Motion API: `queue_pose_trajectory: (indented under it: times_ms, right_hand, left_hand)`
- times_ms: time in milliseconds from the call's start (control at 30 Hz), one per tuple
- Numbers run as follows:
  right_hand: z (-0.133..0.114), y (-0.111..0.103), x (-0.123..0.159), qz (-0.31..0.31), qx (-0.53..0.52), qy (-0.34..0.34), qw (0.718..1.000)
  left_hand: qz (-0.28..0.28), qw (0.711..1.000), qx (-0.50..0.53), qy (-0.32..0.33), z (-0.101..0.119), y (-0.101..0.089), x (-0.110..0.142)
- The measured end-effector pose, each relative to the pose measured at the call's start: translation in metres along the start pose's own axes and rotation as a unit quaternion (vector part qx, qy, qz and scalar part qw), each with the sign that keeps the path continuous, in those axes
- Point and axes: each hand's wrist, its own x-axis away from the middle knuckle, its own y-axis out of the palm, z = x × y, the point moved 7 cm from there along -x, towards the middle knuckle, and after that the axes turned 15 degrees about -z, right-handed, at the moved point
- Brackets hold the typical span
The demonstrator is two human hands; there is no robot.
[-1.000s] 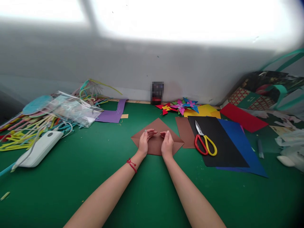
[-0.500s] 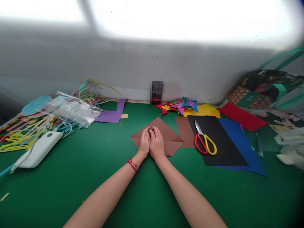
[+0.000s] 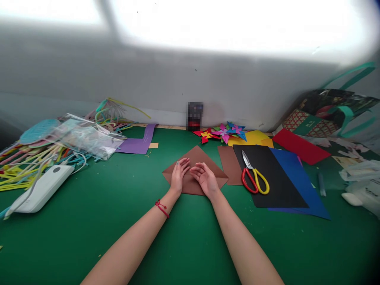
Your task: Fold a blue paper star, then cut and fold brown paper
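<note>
A brown sheet of folded paper [image 3: 198, 157] lies flat on the green table [image 3: 130, 233], one corner pointing away from me and creases showing across it. Over its left part rests my left hand [image 3: 179, 174], palm turned inward, fingers stretched out and holding nothing. My right hand [image 3: 205, 178] is over the right part, fingers loosely extended and apart from the left hand. Both hands cover some of the paper's middle. Whether the fingers press on the paper I cannot tell. To the right, scissors [image 3: 253, 174] with a red and a yellow handle lie on black paper [image 3: 282, 186].
Blue paper [image 3: 317, 206], a brown strip [image 3: 227, 162] and a red sheet [image 3: 299, 146] lie at the right. Folded paper stars [image 3: 222, 132] sit at the back. On the left are purple paper [image 3: 135, 145], a white device [image 3: 44, 190] and a pile of pipe cleaners [image 3: 32, 166].
My hands were clasped together over the paper's middle; now they have parted, the right one shifting to the right and the left one slightly left. More of the brown paper shows.
</note>
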Motion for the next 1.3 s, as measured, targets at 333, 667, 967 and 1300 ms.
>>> queue_pose_trajectory:
  times_ms: [333,667,967,1300]
  right_hand:
    - [0.005,-0.032,0.005,0.092,-0.237,-0.021,0.967]
    - [0.0,-0.025,0.001,0.073,-0.192,-0.004,0.979]
    - [0.001,-0.011,0.006,0.054,-0.084,0.02,0.995]
    - [-0.041,-0.078,0.043,0.204,0.376,0.029,0.903]
  left_hand:
    - [-0.014,1.0,0.01,-0.008,0.005,0.004,0.0]
    - [-0.079,0.982,-0.152,-0.085,-0.004,0.022,0.011]
    - [-0.111,0.936,-0.317,-0.105,0.002,0.028,0.014]
    - [-0.166,0.911,-0.376,-0.035,0.023,0.043,0.029]
